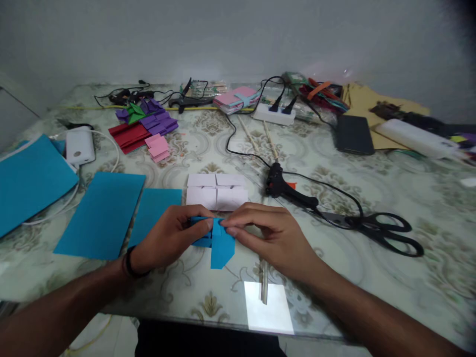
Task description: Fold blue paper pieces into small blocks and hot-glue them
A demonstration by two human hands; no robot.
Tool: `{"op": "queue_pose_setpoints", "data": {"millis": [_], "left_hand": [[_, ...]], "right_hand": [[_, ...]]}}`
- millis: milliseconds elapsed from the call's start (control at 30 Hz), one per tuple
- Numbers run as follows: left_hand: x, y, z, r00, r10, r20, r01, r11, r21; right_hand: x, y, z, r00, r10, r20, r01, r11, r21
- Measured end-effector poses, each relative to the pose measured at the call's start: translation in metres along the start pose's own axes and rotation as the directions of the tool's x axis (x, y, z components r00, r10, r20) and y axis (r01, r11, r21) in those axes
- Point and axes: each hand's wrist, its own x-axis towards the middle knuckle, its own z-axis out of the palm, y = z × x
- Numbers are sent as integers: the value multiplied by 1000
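Between my two hands is a small folded piece of blue paper (223, 250), with a flap hanging down toward me. My left hand (174, 233) pinches its left part between thumb and fingers. On its top right edge, my right hand (269, 233) closes thumb and fingertips. Just beyond lie white folded paper pieces (216, 192) in a block. Two flat blue sheets, a larger one (102, 215) and a smaller one (158, 213), rest to the left of my left hand, which partly covers the smaller. The fingers hide some of the folds.
A black glue gun (288, 187) with its cord and black-handled scissors (375, 228) lie to the right. A white square (269, 317) sits at the front edge. Farther back are a power strip (273, 114), colored folded papers (145, 124), a phone (354, 134) and a white power bank (79, 145).
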Motion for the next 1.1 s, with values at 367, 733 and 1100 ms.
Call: {"op": "queue_pose_setpoints", "data": {"millis": [367,733,1100], "left_hand": [[-3,1,1,1000,6,-10,-4,985,171],[-2,0,2,998,58,4,-57,968,244],[-3,6,5,976,203,78,-217,920,328]], "right_hand": [[-1,4,3,971,241,-7,-237,961,144],[0,2,6,957,283,68,-291,941,172],[-1,2,4,949,285,132,-306,935,178]]}}
